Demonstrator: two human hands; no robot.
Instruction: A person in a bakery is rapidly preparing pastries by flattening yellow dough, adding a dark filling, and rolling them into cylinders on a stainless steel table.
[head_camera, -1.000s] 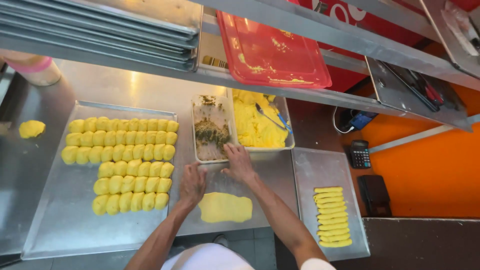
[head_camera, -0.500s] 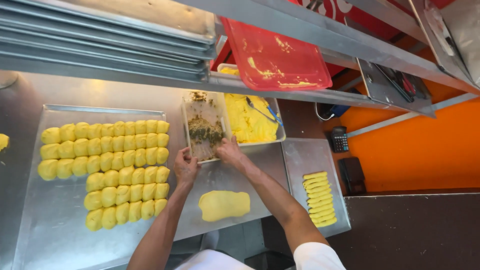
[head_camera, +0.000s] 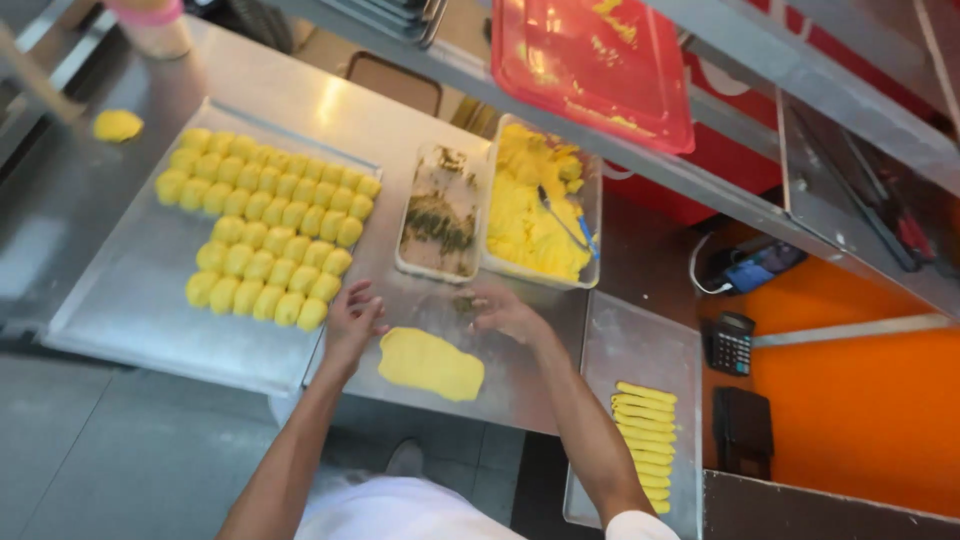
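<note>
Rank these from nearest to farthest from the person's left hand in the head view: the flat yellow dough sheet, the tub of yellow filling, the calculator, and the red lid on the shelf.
From the left hand:
1. Flat yellow dough sheet, just to its right on the steel counter.
2. Tub of yellow filling, up and to the right.
3. Red lid, on the shelf above the tub.
4. Calculator, far right, below the counter's level.

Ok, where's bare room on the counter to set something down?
Free: the big tray's near half below the dough rows, and the small tray's top above the yellow strips. Crowded: around the flat dough, both hands and the tubs.
</note>
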